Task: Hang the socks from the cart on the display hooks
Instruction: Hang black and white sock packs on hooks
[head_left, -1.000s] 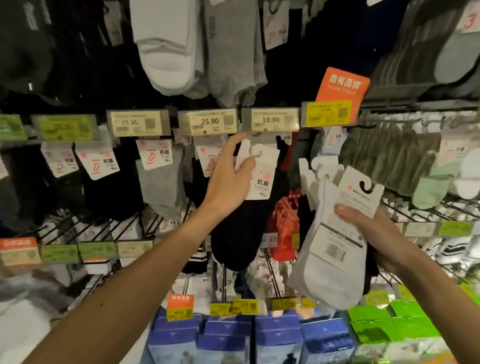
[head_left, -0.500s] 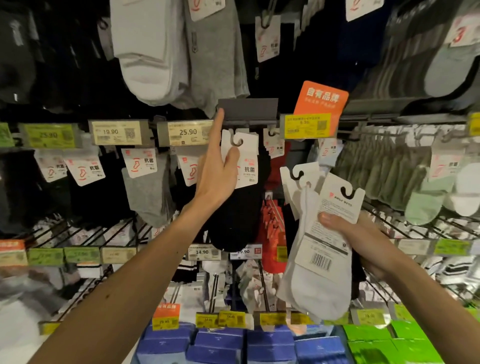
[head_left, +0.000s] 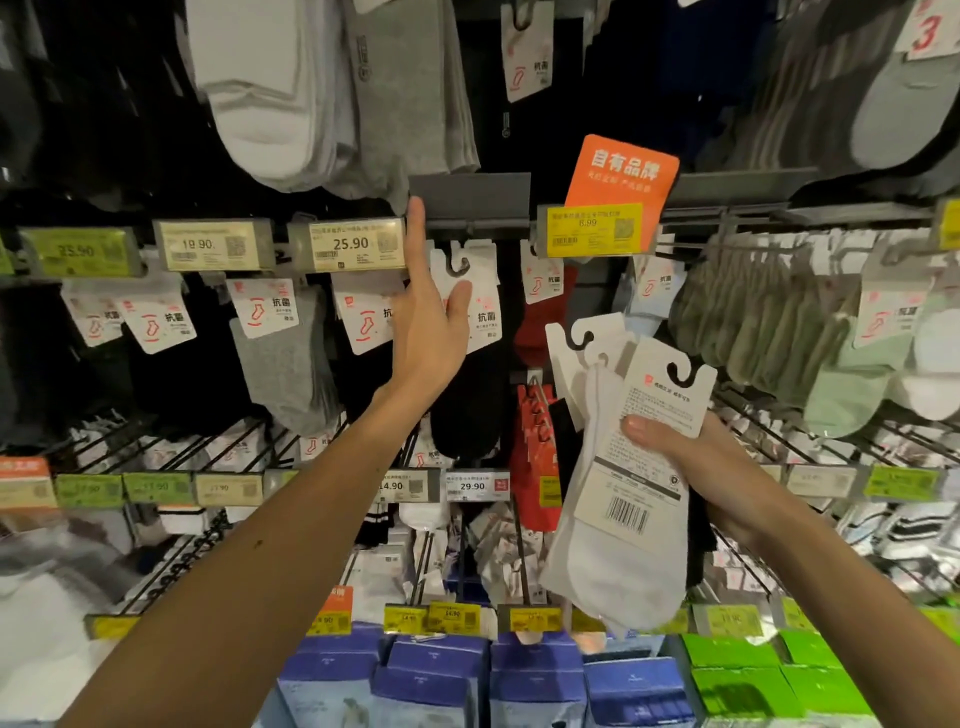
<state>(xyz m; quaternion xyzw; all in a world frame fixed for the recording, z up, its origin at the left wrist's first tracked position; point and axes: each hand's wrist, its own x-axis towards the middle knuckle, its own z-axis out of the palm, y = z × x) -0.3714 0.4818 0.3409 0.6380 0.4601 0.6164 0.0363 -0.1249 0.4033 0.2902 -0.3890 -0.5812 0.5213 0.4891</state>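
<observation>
My left hand reaches up to the middle hook row. Its thumb pinches the white header card of a black sock pack against the fingers. The straight fingertips touch a grey price-tag flap that is tipped upward. The card's cut-out sits at the display hook. My right hand grips a bundle of white sock packs by their cards, thumb on the front, held low and to the right of the hook. The cart is out of view.
Rows of hooks filled with grey, black, red and green socks surround the spot. Price tags line the rails and an orange sign hangs right of the flap. Blue boxes and green boxes stand below.
My left hand rose with the black sock pack, pushed the price-tag flap up and brought the card's cut-out to the hook. The right hand kept its white bundle steady.
</observation>
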